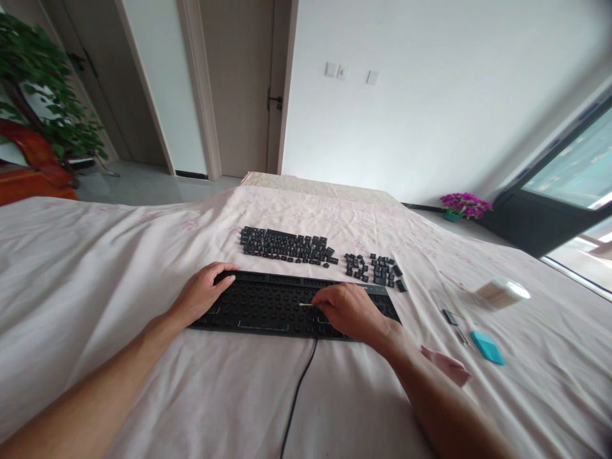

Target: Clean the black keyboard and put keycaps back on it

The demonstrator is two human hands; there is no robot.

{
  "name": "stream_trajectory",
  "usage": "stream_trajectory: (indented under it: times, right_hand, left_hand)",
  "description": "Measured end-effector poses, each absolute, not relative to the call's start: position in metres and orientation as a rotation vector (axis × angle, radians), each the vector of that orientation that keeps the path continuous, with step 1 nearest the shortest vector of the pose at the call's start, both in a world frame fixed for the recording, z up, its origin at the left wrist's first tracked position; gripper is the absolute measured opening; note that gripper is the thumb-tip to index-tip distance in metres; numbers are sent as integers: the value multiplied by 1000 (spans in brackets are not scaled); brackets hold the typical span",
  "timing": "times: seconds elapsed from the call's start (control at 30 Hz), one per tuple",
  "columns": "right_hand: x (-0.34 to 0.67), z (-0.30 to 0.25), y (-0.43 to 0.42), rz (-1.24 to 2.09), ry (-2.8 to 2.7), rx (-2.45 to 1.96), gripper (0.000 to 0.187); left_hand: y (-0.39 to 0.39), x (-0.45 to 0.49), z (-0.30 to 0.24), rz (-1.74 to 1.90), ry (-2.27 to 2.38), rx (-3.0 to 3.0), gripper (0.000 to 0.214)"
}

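Observation:
A black keyboard (272, 307) with its keycaps off lies flat on the bed, its rows of switches bare. My left hand (203, 292) grips its upper left corner, thumb on top and fingers over the far edge. Over the right part of the keyboard, my right hand (351, 309) pinches a cotton swab (305, 305), whose pale tip points left at the switches. The rest of the swab is hidden in my fingers. Just beyond the keyboard lie the removed keycaps (287, 247) in rows, with a smaller group of keycaps (380, 271) to their right.
A cable (300, 386) runs from the keyboard towards me. To the right lie a clear tub of cotton swabs (502, 293), a teal flat item (488, 347), a small dark tool (450, 317) and a pink cloth (447, 365). The wrinkled bedsheet (191, 389) lies beneath everything.

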State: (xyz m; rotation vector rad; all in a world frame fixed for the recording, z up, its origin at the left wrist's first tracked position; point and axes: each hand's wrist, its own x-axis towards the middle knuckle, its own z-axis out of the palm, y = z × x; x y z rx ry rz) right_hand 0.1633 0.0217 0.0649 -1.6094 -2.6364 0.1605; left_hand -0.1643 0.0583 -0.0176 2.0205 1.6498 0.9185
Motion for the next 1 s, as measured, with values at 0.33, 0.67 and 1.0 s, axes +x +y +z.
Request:
stream_trajectory:
  times: [0.33, 0.67, 1.0]
  right_hand:
    - [198, 91, 28, 66, -2716, -1752, 29]
    - [176, 69, 26, 186, -2654, -1601, 31]
    - [203, 89, 28, 233, -2762, -1652, 30]
  left_hand:
    - [59, -164, -16, 923, 1651, 2018, 37]
    - [58, -164, -16, 907, 1665, 2023, 34]
    - [59, -164, -18, 933, 1645, 2032, 33]
